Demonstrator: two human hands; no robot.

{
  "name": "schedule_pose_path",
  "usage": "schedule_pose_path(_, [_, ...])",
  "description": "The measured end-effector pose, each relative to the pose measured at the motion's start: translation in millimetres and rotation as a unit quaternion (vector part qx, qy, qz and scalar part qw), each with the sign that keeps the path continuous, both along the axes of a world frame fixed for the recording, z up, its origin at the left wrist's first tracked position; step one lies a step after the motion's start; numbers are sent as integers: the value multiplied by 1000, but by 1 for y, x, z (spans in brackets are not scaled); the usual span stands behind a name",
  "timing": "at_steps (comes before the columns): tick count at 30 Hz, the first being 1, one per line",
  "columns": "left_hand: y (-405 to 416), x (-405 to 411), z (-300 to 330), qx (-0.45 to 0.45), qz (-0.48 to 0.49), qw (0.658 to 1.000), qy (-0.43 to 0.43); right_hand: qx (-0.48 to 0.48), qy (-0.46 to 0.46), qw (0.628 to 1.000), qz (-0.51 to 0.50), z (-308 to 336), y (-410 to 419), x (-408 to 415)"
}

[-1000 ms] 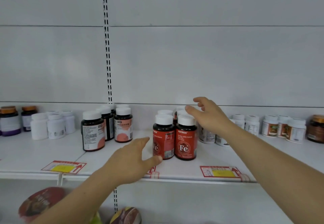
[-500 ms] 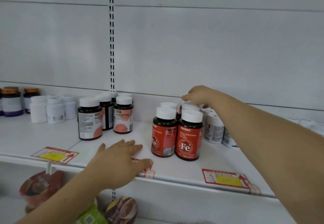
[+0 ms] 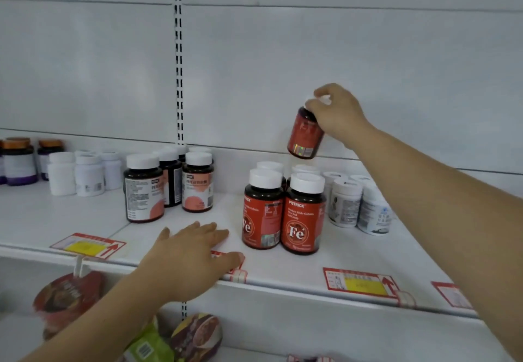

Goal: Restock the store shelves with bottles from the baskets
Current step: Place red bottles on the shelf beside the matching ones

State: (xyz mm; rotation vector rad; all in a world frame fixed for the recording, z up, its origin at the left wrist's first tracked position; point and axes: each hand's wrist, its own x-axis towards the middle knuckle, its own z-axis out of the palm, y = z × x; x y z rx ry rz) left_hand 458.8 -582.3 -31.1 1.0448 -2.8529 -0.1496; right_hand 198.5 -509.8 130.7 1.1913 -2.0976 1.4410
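My right hand [image 3: 338, 113] grips a red Fe bottle [image 3: 305, 135] by its white cap and holds it in the air above the shelf. Below it stand two red Fe bottles [image 3: 302, 214] at the front, with more white caps behind them. My left hand [image 3: 192, 257] lies flat, fingers spread, on the white shelf [image 3: 283, 271] near its front edge, left of the red bottles. It holds nothing.
Dark bottles with pink labels [image 3: 144, 189] stand left of centre, small white bottles [image 3: 85, 173] farther left, purple-labelled jars [image 3: 18, 160] at the far left. White bottles [image 3: 359, 203] stand right of the red ones. Price tags [image 3: 359, 282] line the shelf edge. Snack bags [image 3: 68, 296] hang below.
My right hand closed on a red bottle's cap at the back of the group and lifted it up off the shelf. My left hand settled flat on the shelf front.
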Motion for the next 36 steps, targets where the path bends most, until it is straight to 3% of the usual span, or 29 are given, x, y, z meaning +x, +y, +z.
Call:
schedule_pose_path(3, [0, 0, 0, -5, -7, 1000, -1, -187, -48, 977, 87, 11, 31, 38])
schedule_pose_path(6, [1, 1, 0, -5, -10, 1000, -1, -277, -141, 937, 160, -4, 58, 75])
schedule_pose_path(9, [3, 3, 0, -4, -14, 1000, 2, -289, -251, 901, 206, -34, 72, 101])
schedule_pose_path(14, [4, 3, 1, -9, -23, 1000, -1, -215, -458, 821, 265, -77, 86, 124])
schedule_pose_path(20, [2, 5, 1, -7, -32, 999, 11, -179, -401, 851, 289, -98, 92, 129])
schedule_pose_path(23, [1, 6, 1, -7, -41, 999, 11, -177, -443, 828, 293, -104, 93, 130])
schedule_pose_path(29, [-2, 7, 1, -10, -54, 998, 6, -197, -444, 824, 290, -113, 96, 132])
schedule_pose_path(33, [-2, 8, 0, -17, -57, 998, 9, -185, -510, 780, 312, -111, 98, 133])
schedule_pose_path(36, [-2, 8, 0, -18, -56, 998, 8, -176, -514, 770, 334, -111, 101, 137])
